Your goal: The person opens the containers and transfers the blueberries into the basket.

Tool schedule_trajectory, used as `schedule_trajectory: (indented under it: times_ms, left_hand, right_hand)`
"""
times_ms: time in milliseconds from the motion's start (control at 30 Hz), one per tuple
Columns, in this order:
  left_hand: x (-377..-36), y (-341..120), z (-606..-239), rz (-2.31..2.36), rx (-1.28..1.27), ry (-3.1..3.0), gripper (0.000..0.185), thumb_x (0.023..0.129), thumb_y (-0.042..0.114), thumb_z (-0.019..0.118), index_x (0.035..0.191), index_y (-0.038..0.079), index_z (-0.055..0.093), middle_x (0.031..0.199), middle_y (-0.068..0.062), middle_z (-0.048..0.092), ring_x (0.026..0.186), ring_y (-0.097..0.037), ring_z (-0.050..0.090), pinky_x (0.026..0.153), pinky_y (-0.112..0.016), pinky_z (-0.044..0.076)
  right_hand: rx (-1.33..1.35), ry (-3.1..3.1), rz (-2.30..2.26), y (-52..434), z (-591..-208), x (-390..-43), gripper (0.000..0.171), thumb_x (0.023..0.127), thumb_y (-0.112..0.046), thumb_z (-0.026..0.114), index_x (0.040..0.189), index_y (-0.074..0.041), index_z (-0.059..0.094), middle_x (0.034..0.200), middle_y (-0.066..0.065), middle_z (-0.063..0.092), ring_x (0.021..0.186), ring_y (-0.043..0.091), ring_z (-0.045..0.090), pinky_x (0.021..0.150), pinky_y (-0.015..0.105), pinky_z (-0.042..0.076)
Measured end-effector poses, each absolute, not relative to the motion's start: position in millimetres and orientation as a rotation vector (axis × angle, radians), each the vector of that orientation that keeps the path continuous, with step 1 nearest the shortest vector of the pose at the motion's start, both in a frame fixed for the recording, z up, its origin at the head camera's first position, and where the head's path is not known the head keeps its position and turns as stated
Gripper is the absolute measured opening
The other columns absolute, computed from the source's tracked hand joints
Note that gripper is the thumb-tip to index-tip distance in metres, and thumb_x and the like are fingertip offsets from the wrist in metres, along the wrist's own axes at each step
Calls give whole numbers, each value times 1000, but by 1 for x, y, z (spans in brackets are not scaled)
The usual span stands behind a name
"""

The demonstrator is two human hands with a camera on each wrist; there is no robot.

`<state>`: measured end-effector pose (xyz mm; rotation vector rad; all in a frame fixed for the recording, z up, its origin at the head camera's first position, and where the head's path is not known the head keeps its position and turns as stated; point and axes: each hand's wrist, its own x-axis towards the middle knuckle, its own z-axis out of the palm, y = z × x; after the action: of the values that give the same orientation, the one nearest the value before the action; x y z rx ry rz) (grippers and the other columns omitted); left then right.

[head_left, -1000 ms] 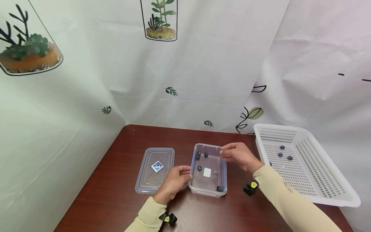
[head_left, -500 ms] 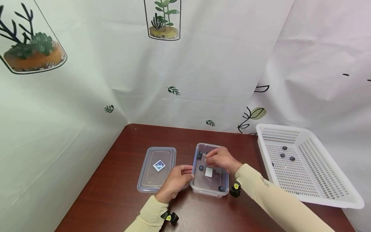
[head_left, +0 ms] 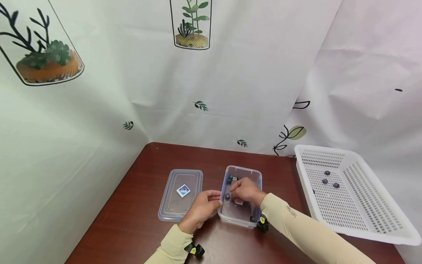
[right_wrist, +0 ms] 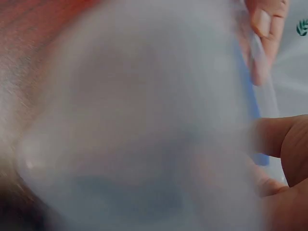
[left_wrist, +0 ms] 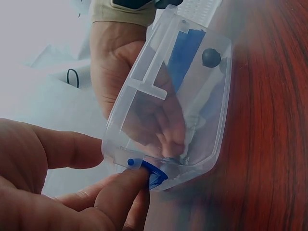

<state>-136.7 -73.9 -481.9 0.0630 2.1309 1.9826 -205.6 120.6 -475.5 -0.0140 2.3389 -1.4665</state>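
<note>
A clear plastic container stands on the dark red table. My left hand grips its left wall, thumb and fingers pinching the rim. My right hand reaches down inside it with fingertips bunched together. In the left wrist view a small dark thing, seemingly a blueberry, shows at those fingertips through the wall. Loose blueberries lie in the far left corner, one more beside my right fingers, another in the near corner. The right wrist view is blurred by the container wall.
The container's flat clear lid with a blue label lies just left of it. A white slotted basket holding a few blueberries stands at the right. Printed curtains close off the back and left sides.
My right hand has moved left from above the container's far right edge and dropped down inside it. The left hand has kept its hold on the left wall.
</note>
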Motion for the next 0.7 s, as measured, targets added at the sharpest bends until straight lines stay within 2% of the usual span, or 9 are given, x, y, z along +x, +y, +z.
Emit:
schedule_trajectory:
  times_ms: [200, 467, 700]
  left_hand:
    - [-138, -74, -479, 1992, 80, 2154, 40, 94, -3, 65, 132, -15, 62, 124, -32, 68, 106, -24, 66, 82, -27, 55]
    - [-138, -73, -480, 1991, 101, 2161, 41, 93, -3, 65, 131, -16, 61, 121, -31, 69, 104, -22, 67, 83, -28, 56]
    - [-138, -74, -482, 1994, 100, 2161, 41, 92, -3, 66, 130, -16, 62, 120, -31, 69, 103, -21, 66, 82, -26, 55]
  right_hand:
    - [4, 2236, -1549, 114, -476, -201, 18, 83, 8, 77, 101, 10, 75, 95, 15, 74, 76, 17, 73, 71, 36, 65]
    - [8, 2232, -1603, 110, -485, -201, 20, 78, 7, 81, 97, 9, 75, 87, 11, 73, 69, 14, 69, 67, 34, 64]
    - [-10, 2267, -1611, 108, -490, -200, 20, 78, 5, 81, 97, 6, 77, 87, 10, 75, 70, 14, 70, 68, 35, 65]
